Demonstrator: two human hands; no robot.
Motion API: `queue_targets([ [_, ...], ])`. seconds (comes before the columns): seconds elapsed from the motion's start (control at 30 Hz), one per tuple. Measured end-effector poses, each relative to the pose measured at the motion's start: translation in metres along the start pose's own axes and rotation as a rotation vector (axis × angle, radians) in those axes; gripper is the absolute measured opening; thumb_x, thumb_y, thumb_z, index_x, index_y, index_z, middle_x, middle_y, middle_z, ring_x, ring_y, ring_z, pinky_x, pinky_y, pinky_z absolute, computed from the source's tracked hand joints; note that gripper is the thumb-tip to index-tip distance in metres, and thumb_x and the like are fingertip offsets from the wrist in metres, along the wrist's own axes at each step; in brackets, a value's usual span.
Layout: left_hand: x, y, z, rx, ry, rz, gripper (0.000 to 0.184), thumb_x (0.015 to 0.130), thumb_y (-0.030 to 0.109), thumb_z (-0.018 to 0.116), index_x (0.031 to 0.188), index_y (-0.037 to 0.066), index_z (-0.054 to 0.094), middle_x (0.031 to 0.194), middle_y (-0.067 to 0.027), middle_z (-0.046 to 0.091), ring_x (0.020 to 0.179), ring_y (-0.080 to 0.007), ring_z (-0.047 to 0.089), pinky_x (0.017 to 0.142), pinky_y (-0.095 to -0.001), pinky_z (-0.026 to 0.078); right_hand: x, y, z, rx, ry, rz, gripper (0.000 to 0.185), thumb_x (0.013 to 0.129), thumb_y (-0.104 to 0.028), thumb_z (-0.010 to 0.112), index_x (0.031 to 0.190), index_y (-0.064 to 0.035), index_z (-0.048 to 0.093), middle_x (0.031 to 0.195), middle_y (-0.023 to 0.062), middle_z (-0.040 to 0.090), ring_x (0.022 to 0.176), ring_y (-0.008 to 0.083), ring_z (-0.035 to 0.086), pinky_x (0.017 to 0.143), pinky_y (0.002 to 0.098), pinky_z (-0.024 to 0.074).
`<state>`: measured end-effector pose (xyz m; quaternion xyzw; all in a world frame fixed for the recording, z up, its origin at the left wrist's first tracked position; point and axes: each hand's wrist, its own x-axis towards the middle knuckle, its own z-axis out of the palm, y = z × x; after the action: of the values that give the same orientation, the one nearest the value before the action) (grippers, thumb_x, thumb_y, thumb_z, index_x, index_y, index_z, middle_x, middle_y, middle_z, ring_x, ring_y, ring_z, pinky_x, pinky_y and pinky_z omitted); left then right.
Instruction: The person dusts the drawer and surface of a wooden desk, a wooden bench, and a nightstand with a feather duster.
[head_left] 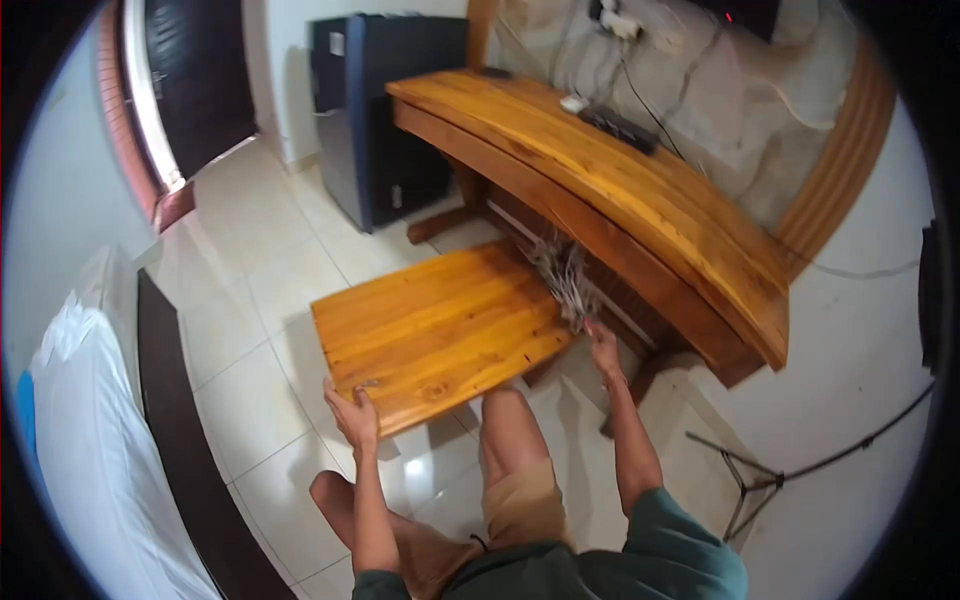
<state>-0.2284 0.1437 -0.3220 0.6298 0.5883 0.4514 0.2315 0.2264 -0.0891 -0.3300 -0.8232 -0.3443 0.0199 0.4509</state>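
Observation:
A low wooden table (pixel 430 320) with an orange-brown plank top stands on the tiles before me. My left hand (pixel 354 416) grips its near left corner, thumb over the top and fingers at the edge. A small dark mark or item (pixel 370 383) shows on the tabletop beside that thumb; I cannot make out which. In my right hand (pixel 603 350) is the pinkish handle of a duster (pixel 565 280). Its grey, stringy head lies across the table's far right end, below the front of the wooden desk (pixel 560 130). The strands are somewhat blurred.
A dark mini fridge (pixel 400 120) stands left of the desk. A remote-like black object (pixel 617 130) and cables lie on the desktop. To the right are thin black tripod legs (pixel 775 480). A white-sheeted bed (pixel 90 440) with a dark frame lines the left side.

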Motion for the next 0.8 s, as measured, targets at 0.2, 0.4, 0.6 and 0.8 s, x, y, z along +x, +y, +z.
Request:
queue_targets([
  [0.2,-0.008,0.011,0.0,0.128,-0.068,0.054,0.058,0.083,0.019,0.056,0.132,0.005,0.029,0.13,-0.0209,0.042,0.115,-0.0402,0.045,0.092,-0.0468,0.039,-0.114,-0.003,-0.01,-0.038,0.084,0.109,0.028,0.093,-0.025,0.044,0.108,-0.0054,0.059,0.098,0.0213,0.06,0.09,0.0287,0.06,0.078,0.0344,0.045],
  [0.4,-0.008,0.011,0.003,0.155,-0.054,0.023,0.056,0.083,0.023,0.058,0.129,0.006,0.033,0.129,-0.0192,0.043,0.114,-0.0393,0.046,0.091,-0.0468,0.039,-0.052,-0.063,-0.13,-0.45,-0.486,0.694,0.028,0.092,-0.025,0.045,0.11,-0.0082,0.059,0.111,0.0146,0.059,0.104,0.0275,0.056,0.086,0.0305,0.0422],
  [0.6,-0.008,0.01,0.008,0.126,-0.031,0.036,0.053,0.083,0.027,0.059,0.126,0.005,0.037,0.126,-0.0186,0.046,0.115,-0.0378,0.045,0.093,-0.0452,0.038,-0.036,0.037,-0.075,0.106,-0.073,0.15,0.03,0.088,-0.018,0.05,0.117,-0.0103,0.056,0.123,0.0094,0.054,0.113,0.0256,0.05,0.095,0.0332,0.0393],
  [0.8,-0.002,0.014,0.013,0.043,-0.013,0.031,0.048,0.085,0.024,0.058,0.123,0.002,0.039,0.123,-0.0208,0.049,0.115,-0.0374,0.046,0.095,-0.0426,0.037,-0.023,0.144,-0.065,-0.494,-0.781,0.251,0.031,0.093,-0.027,0.045,0.117,-0.0125,0.058,0.121,0.01,0.056,0.114,0.0251,0.05,0.095,0.0328,0.0394],
])
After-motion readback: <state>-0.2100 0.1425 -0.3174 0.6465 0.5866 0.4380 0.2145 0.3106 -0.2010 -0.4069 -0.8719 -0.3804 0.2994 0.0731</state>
